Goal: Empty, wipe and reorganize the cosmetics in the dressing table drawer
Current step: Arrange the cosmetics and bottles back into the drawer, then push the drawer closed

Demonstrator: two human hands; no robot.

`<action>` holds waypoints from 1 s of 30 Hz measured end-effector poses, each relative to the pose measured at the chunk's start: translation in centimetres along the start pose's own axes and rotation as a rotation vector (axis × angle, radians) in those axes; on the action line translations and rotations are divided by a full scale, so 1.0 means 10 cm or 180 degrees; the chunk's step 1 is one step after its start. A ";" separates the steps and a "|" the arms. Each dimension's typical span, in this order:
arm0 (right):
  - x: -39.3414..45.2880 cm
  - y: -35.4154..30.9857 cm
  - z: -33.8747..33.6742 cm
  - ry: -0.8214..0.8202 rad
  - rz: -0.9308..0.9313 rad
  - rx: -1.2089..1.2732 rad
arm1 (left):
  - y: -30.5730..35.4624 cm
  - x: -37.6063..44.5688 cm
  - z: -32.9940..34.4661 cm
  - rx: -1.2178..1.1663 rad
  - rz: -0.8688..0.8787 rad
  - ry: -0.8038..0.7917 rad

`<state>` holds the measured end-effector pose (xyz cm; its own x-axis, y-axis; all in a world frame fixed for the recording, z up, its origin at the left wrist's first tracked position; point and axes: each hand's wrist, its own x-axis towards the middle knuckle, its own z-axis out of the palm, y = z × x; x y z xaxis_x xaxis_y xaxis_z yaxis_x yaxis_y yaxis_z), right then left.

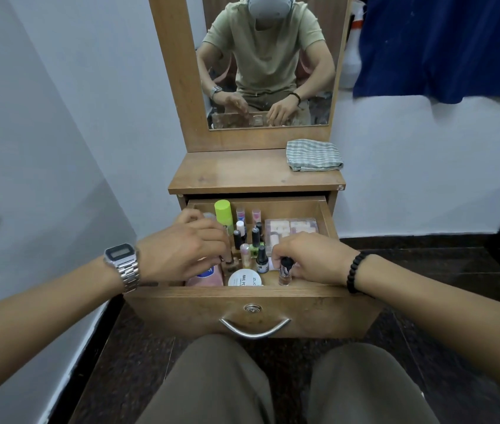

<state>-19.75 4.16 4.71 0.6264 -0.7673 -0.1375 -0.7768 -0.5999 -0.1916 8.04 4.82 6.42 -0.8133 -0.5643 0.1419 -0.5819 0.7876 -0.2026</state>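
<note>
Pale wall, dark floor; dressing table surface [242, 172] was bare apart from a folded checked cloth [314, 155] at its right back. Drawer [251, 310] was pulled out, still full. Right hand [316, 258] pinched an upright nail polish bottle [286, 270] at the drawer's front right. Left hand [187, 249] curled over small bottles at front left, grip unclear. Tall green bottle [223, 213] stood behind it, crowding a lift.
</note>
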 end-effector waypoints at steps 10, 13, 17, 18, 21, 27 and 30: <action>0.02 0.00 0.00 -0.0316 0.0025 -0.0207 | 0.24 -0.39 0.12 -0.0423 -0.0411 0.0279; -0.12 -0.07 -0.12 0.0061 0.0026 0.0030 | 0.30 -0.46 0.13 -0.0508 -0.0599 0.0335; -0.43 -0.19 -0.11 0.0625 -0.0012 0.0271 | 0.37 -0.57 0.17 -0.0552 -0.0890 0.0331; -0.49 -0.23 -0.04 0.0592 -0.0005 0.0050 | 0.39 -0.59 0.18 -0.0491 -0.0960 0.0311; -0.58 -0.28 0.22 0.0642 0.0070 -0.0576 | 0.42 -0.61 0.24 -0.0187 -0.1141 0.0173; -0.51 -0.27 0.38 0.1086 0.0207 -0.0723 | 0.39 -0.58 0.23 0.0067 -0.1225 0.0014; -0.47 -0.23 0.37 0.1098 0.0229 -0.0737 | 0.37 -0.53 0.26 0.0131 -0.1244 0.0016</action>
<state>-20.63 10.01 2.20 0.5423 -0.8164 0.1983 -0.8364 -0.5470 0.0354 10.17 10.09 2.43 -0.5304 -0.8185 0.2209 -0.8473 0.5028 -0.1710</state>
